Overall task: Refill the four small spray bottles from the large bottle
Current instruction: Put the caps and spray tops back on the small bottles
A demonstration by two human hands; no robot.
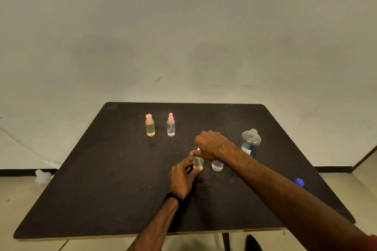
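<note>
Head view: dark table [102,189], two hands at centre working on one small clear bottle [198,161]. Left hand [183,177] grips the bottle body, thumb and fingers wrapped round it, bottle upright on the table. Right hand [212,145] sits on top of it, fingers curled over the cap area; cap itself is hidden, probably being held. Another small clear bottle [217,165] stands just beside it to the right, top hidden behind the right wrist. Large bottle [250,142] upright further right, neck uncapped, some liquid low inside. Blue cap [299,182] lies near the table's right edge, well apart. Far side: yellow-filled bottle [150,125] and clear spray bottle [171,124], both pink-topped, upright, near each other. White object [42,177] on the floor left of the table.
</note>
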